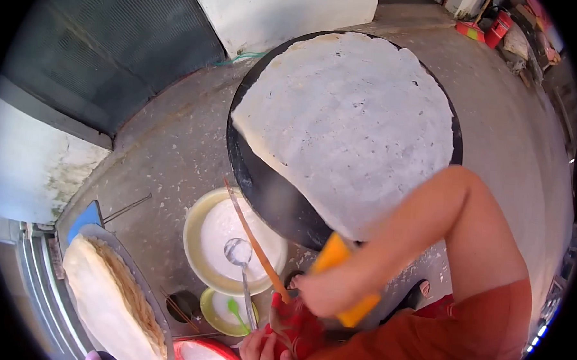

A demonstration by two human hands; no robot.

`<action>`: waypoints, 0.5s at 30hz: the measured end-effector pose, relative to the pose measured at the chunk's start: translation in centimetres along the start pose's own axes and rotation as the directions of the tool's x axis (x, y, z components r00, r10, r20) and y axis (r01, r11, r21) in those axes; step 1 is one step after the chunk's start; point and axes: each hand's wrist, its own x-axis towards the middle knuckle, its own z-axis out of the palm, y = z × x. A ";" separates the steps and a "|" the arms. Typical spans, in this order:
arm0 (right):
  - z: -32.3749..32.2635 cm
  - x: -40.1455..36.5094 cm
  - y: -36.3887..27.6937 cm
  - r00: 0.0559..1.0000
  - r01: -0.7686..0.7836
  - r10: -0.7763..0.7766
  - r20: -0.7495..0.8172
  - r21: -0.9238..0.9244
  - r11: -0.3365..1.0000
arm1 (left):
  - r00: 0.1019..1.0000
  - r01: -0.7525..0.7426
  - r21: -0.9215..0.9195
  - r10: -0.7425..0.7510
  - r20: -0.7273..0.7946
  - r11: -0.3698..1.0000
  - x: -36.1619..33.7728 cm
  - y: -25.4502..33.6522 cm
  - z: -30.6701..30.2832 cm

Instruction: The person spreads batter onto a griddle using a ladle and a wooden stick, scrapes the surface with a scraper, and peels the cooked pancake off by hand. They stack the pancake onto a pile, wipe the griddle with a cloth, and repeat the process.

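A large thin flatbread [355, 118] covers most of a round black griddle [268, 198], leaving its lower left bare. My right arm bends across the griddle's lower right edge. Blurred by motion, my right hand [325, 292] is closed at a flat yellow board [333, 254], which shows on both sides of the wrist. A long wooden blade [260, 249] slants over the batter bowl [194, 240], its lower end near the right hand. At the bottom, my left hand [263, 354] has its fingers curled on red patterned cloth [301, 332], partly hidden.
A metal ladle [238, 252] lies in the batter bowl. Below are a smaller bowl [213, 315] with a green spoon [234, 308] and a red-rimmed basin [184, 352]. Stacked flatbreads [103, 294] stand at left. A broom [470, 30] and red canister [498, 29] are far right.
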 end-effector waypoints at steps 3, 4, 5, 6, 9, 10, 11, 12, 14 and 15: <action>1.7 -2.8 -6.2 0.988 -0.152 0.149 0.032 0.188 0.970 | 1.000 0.020 -0.005 -0.020 -0.002 1.000 -1.4 0.6 -0.9; 2.3 -4.0 -7.1 0.963 -0.257 0.269 -0.030 0.207 0.944 | 1.000 0.005 -0.005 -0.005 -0.005 1.000 -1.8 0.7 -1.0; 0.9 -5.4 -8.0 0.871 -0.453 0.491 -0.025 0.348 0.821 | 1.000 0.012 -0.028 -0.012 -0.021 1.000 -2.3 0.7 -1.1; -0.9 -7.6 -8.4 0.728 -0.607 0.686 0.015 0.479 0.634 | 0.999 0.015 -0.055 -0.017 -0.035 0.998 -2.7 0.8 -1.2; 0.6 -14.4 -10.1 -0.013 -0.774 0.988 -0.155 0.627 0.088 | 0.997 -0.039 -0.017 0.038 -0.062 0.999 -3.6 0.7 -1.0; 2.2 -16.7 -10.5 -0.364 -0.519 0.904 -0.223 0.855 0.002 | 0.994 -0.057 0.007 0.058 -0.089 0.998 -3.9 0.7 -1.0; 5.2 -20.5 -9.8 -0.569 -0.495 0.738 -0.363 0.868 0.045 | 0.997 -0.064 -0.046 0.063 -0.035 0.997 -3.8 0.9 -1.3; 5.8 -23.4 -9.9 -0.727 -0.264 0.621 -0.294 0.954 0.143 | 0.996 -0.086 -0.048 0.084 -0.029 0.995 -4.2 0.6 -1.0; 6.8 -29.7 -11.0 -0.890 -0.292 0.413 -0.193 0.937 -0.191 | 0.994 -0.076 -0.084 0.069 -0.086 0.994 -5.3 -0.2 0.0; 7.6 -31.7 -11.4 -0.928 -0.328 0.298 -0.224 0.870 -0.367 | 0.995 -0.071 -0.102 0.064 -0.072 0.992 -5.3 0.3 0.0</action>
